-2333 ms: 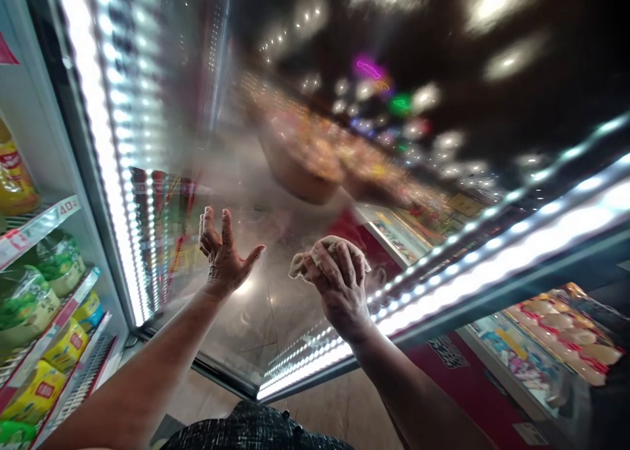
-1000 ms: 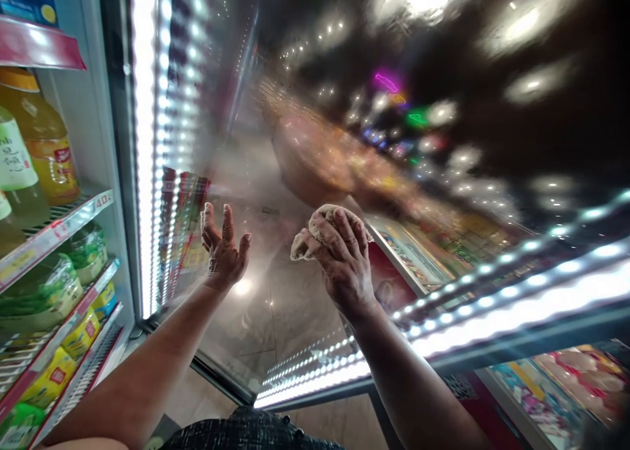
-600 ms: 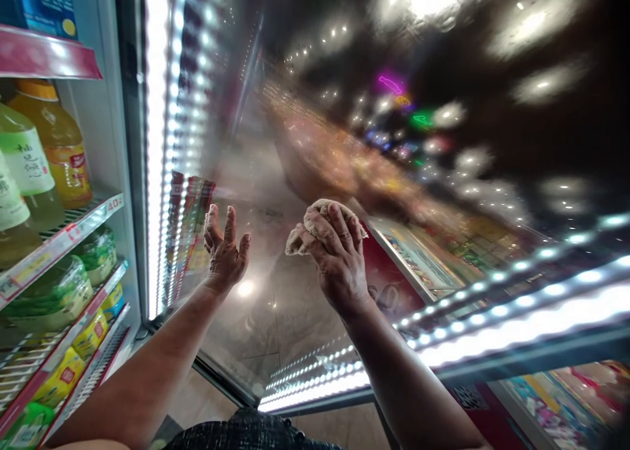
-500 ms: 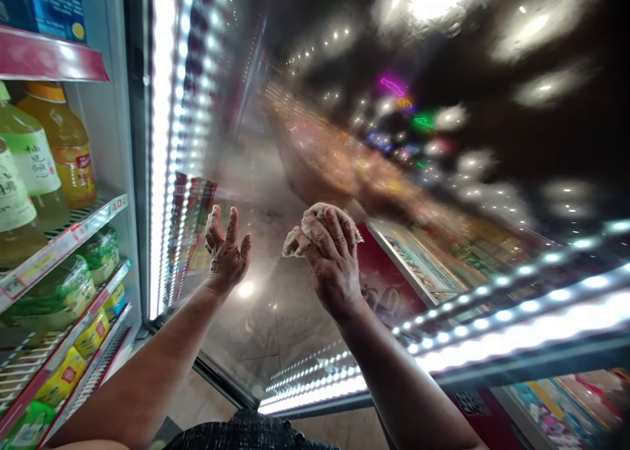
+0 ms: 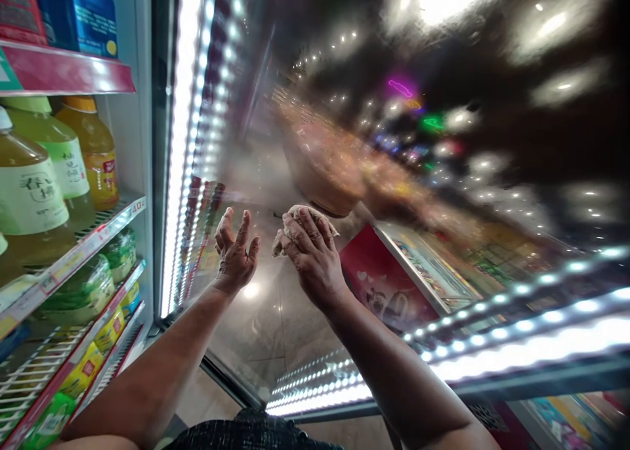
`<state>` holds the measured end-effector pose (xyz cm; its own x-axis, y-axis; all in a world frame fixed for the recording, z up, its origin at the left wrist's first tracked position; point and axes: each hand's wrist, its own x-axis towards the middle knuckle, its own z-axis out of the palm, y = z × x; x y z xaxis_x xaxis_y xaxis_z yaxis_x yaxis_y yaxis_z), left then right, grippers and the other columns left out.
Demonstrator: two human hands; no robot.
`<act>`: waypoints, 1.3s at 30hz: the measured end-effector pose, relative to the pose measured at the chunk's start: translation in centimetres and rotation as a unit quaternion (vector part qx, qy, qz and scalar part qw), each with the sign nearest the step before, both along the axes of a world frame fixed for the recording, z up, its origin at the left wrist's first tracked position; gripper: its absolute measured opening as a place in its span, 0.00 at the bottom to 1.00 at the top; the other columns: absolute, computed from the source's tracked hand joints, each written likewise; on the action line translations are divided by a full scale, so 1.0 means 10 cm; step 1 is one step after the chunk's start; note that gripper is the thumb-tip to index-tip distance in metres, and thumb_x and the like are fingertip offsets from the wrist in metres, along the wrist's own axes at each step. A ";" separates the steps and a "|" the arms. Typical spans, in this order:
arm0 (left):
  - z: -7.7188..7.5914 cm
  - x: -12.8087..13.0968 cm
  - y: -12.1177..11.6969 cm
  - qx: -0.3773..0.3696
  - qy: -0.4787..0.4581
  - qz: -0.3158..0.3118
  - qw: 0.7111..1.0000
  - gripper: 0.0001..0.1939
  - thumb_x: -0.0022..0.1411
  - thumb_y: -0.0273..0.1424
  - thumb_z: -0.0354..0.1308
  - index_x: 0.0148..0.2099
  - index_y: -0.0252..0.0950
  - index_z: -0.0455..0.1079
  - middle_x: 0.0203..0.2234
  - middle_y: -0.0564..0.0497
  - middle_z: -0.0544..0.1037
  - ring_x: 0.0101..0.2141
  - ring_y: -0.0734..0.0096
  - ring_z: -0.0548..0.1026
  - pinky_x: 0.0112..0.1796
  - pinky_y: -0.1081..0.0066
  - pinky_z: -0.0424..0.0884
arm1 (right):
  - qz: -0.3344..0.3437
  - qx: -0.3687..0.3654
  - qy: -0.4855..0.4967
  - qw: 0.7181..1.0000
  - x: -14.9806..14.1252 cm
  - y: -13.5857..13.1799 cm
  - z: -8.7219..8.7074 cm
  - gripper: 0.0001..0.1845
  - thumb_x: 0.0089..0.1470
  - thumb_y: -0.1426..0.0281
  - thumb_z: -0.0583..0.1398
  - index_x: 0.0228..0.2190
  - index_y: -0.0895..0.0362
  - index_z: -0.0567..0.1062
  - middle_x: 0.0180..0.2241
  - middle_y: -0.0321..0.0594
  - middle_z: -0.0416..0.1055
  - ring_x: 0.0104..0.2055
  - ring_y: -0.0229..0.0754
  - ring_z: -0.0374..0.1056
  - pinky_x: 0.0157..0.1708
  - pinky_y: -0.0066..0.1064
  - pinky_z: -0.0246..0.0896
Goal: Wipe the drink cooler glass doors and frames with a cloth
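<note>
A glass door [image 5: 256,319] framed by bright LED strips fills the middle of the view. Against its pane, my right hand [image 5: 317,256] presses a crumpled beige cloth [image 5: 294,214], the fingers spread over it. The cloth sticks out past the fingertips and to the left of the hand. To the left of it, my left hand [image 5: 235,253] is raised at the glass with fingers apart and nothing in it. Whether its fingertips touch the pane I cannot tell.
On the left stand cooler shelves with a price rail [image 5: 73,260], bottled drinks [image 5: 32,181], green-lidded tubs [image 5: 79,286] and yellow packs [image 5: 83,371]. Bright LED strips [image 5: 522,332] line the door's edges. Through the glass show a red panel [image 5: 374,266] and blurred lights.
My right hand has slid left with the cloth, closer to my left hand. The view has turned slightly left, so more of the shelves shows. My left hand keeps its pose.
</note>
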<state>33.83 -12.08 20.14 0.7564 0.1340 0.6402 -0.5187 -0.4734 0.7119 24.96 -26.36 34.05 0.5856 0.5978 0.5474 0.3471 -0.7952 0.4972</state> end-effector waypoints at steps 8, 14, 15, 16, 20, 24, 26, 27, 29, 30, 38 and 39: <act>-0.05 0.17 0.14 -0.024 0.015 0.011 1.000 0.46 0.61 0.49 0.59 0.74 0.41 0.45 0.72 0.37 0.39 0.70 0.43 0.41 0.66 0.45 0.45 | -0.011 0.028 0.012 0.999 0.11 0.09 0.08 0.20 0.67 0.73 0.54 0.57 0.54 0.72 0.66 0.40 0.60 0.74 0.48 0.41 0.72 0.50 0.38; -0.03 0.32 0.25 -0.056 0.065 -0.005 0.996 0.63 0.49 0.57 0.65 0.75 0.36 0.37 0.72 0.33 0.35 0.71 0.40 0.37 0.67 0.46 0.42 | 0.012 0.007 0.045 0.999 0.22 0.18 0.05 0.19 0.67 0.72 0.54 0.57 0.53 0.73 0.66 0.38 0.61 0.73 0.46 0.45 0.72 0.45 0.42; -0.02 0.33 0.26 -0.058 0.068 -0.008 0.996 0.64 0.48 0.57 0.66 0.75 0.36 0.37 0.72 0.33 0.35 0.71 0.40 0.36 0.67 0.47 0.42 | 0.009 0.016 0.047 0.999 0.24 0.19 0.06 0.19 0.67 0.72 0.54 0.57 0.52 0.73 0.67 0.38 0.60 0.73 0.47 0.44 0.72 0.47 0.42; -0.02 0.34 0.27 -0.060 0.070 -0.009 0.996 0.64 0.47 0.57 0.67 0.75 0.37 0.37 0.72 0.34 0.35 0.71 0.40 0.36 0.67 0.47 0.42 | 0.006 0.026 0.046 0.999 0.26 0.21 0.06 0.20 0.67 0.72 0.54 0.57 0.52 0.73 0.67 0.38 0.59 0.73 0.47 0.43 0.72 0.48 0.41; -0.02 0.40 0.31 -0.046 0.072 -0.012 0.996 0.65 0.45 0.56 0.69 0.74 0.37 0.39 0.72 0.33 0.35 0.71 0.40 0.37 0.67 0.46 0.42 | 0.007 0.035 0.042 0.998 0.34 0.27 0.01 0.20 0.67 0.72 0.54 0.57 0.53 0.73 0.67 0.39 0.60 0.73 0.48 0.43 0.72 0.48 0.41; -0.01 0.44 0.37 -0.045 0.068 -0.018 0.996 0.62 0.46 0.54 0.69 0.74 0.39 0.43 0.72 0.35 0.39 0.71 0.40 0.39 0.67 0.44 0.44 | 0.027 0.014 0.065 0.997 0.42 0.33 0.06 0.19 0.67 0.72 0.54 0.56 0.52 0.74 0.66 0.39 0.61 0.73 0.47 0.44 0.72 0.47 0.43; -0.01 0.44 0.41 -0.054 0.070 -0.019 0.996 0.58 0.47 0.54 0.68 0.73 0.42 0.46 0.71 0.37 0.41 0.71 0.41 0.41 0.66 0.43 0.46 | 0.026 0.032 0.059 0.997 0.47 0.37 0.12 0.19 0.66 0.72 0.55 0.56 0.51 0.74 0.67 0.38 0.59 0.73 0.47 0.42 0.72 0.48 0.41; -0.01 0.44 0.43 -0.057 0.071 -0.019 0.996 0.56 0.48 0.54 0.68 0.72 0.43 0.48 0.71 0.38 0.43 0.70 0.41 0.42 0.66 0.43 0.47 | 0.023 0.046 0.052 0.997 0.50 0.39 0.13 0.19 0.66 0.73 0.54 0.56 0.51 0.74 0.67 0.38 0.58 0.74 0.47 0.41 0.73 0.49 0.40; -0.02 0.45 0.47 -0.057 0.069 -0.018 0.996 0.54 0.49 0.54 0.67 0.72 0.42 0.51 0.71 0.38 0.45 0.70 0.41 0.44 0.66 0.44 0.47 | 0.017 0.064 0.042 0.997 0.55 0.44 0.14 0.20 0.66 0.73 0.54 0.56 0.52 0.74 0.67 0.39 0.58 0.74 0.47 0.40 0.73 0.49 0.38; -0.03 0.46 0.48 -0.056 0.066 -0.018 0.996 0.53 0.49 0.53 0.67 0.71 0.42 0.52 0.70 0.38 0.45 0.70 0.42 0.44 0.67 0.44 0.46 | 0.017 0.064 0.042 0.997 0.57 0.46 0.12 0.19 0.66 0.74 0.54 0.56 0.52 0.74 0.67 0.40 0.59 0.74 0.47 0.40 0.73 0.49 0.38; -0.09 0.54 0.61 -0.052 0.049 -0.040 0.997 0.51 0.48 0.49 0.71 0.70 0.46 0.56 0.69 0.42 0.48 0.69 0.45 0.49 0.66 0.48 0.53 | 0.034 0.040 0.055 0.997 0.62 0.51 0.05 0.18 0.66 0.73 0.54 0.54 0.53 0.75 0.67 0.39 0.58 0.74 0.47 0.40 0.73 0.46 0.38; -0.09 0.54 0.62 -0.049 0.048 -0.036 0.997 0.51 0.47 0.49 0.71 0.70 0.45 0.56 0.69 0.42 0.49 0.69 0.45 0.50 0.66 0.48 0.52 | 0.025 0.048 0.053 0.997 0.63 0.52 0.05 0.18 0.66 0.73 0.54 0.55 0.54 0.74 0.68 0.40 0.58 0.74 0.47 0.39 0.73 0.47 0.37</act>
